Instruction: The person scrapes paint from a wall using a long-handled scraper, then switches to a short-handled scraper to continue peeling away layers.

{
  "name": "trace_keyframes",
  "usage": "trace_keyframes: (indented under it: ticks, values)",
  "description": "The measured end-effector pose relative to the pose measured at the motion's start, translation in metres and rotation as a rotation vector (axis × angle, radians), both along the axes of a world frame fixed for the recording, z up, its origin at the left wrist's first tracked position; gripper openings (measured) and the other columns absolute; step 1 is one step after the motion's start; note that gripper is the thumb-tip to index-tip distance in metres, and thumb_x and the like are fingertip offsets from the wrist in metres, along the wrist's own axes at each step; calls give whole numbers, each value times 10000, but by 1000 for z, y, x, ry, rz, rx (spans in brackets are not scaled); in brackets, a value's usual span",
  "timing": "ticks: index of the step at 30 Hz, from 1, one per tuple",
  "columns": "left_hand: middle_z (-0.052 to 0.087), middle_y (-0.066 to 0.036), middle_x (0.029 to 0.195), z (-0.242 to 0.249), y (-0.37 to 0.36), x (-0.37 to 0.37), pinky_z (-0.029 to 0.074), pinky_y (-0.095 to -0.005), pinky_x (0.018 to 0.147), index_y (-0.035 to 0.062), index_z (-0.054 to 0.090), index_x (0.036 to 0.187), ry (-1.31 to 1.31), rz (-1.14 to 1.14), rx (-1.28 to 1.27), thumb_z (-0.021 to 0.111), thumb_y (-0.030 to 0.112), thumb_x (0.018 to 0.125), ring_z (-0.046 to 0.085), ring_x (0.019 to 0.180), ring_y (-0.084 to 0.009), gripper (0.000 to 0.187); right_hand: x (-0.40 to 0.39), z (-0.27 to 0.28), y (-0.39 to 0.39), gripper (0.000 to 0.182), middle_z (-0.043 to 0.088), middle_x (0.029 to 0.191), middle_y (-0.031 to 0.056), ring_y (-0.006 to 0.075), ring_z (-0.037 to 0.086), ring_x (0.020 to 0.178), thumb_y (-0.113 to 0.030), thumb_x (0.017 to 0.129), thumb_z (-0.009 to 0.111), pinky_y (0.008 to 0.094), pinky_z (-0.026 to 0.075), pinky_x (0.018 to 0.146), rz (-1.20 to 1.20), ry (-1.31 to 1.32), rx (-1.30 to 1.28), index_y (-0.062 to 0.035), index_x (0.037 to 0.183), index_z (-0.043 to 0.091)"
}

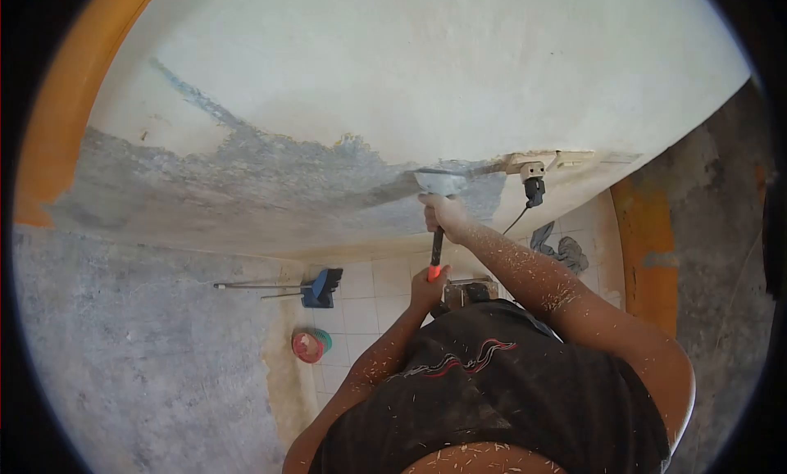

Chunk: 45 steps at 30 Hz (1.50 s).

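A scraper (438, 183) with a broad metal blade and a long black handle ending in orange stands against the wall (352, 175). The blade meets the wall at the upper border of a bare grey patch. Just below the blade, my right hand (445, 214) is wrapped around the handle, its fingers whitish with dust. Lower down, my left hand (426, 292) grips the handle near its orange end. Pale flakes cling to both my forearms. White paint or plaster remains on the wall above the patch.
Right of the blade, a wall socket (532, 169) holds a black plug (534, 192) with a hanging cord. On the tiled floor are a blue dustpan (320, 289), a red and green bucket (308, 344) and a grey cloth (567, 253). Orange-painted wall edges (643, 253) flank both sides.
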<state>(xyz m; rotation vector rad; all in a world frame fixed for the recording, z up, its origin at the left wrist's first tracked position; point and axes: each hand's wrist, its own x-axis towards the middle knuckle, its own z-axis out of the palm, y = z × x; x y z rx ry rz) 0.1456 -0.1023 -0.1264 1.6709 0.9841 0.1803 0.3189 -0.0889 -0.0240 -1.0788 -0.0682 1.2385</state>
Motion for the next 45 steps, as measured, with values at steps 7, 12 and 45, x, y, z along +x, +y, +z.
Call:
trace_keyframes:
  ticks: [7, 12, 45]
  values:
    - [560, -95, 587, 25, -11, 16, 413, -357, 550, -9, 570, 708, 2, 109, -65, 631, 314, 843, 533, 570, -158, 356, -1, 53, 11, 249, 332, 493, -34, 93, 289, 401, -116, 802, 581, 275, 246, 400, 152, -31, -34, -131, 637, 394]
    - [556, -91, 571, 17, -26, 7, 414, -358, 543, -13, 567, 702, 125, 125, -73, 627, 322, 840, 531, 550, -165, 368, -10, 18, 12, 236, 338, 490, -23, 107, 299, 398, -119, 794, 591, 283, 254, 403, 109, -40, -150, -116, 644, 408]
    - [523, -88, 515, 22, -13, 8, 400, -369, 500, -9, 554, 630, 48, 82, -77, 607, 317, 837, 504, 478, -170, 390, -9, 46, 35, 245, 317, 496, -23, 107, 269, 393, -135, 797, 577, 289, 231, 395, 220, -19, -199, -124, 658, 375]
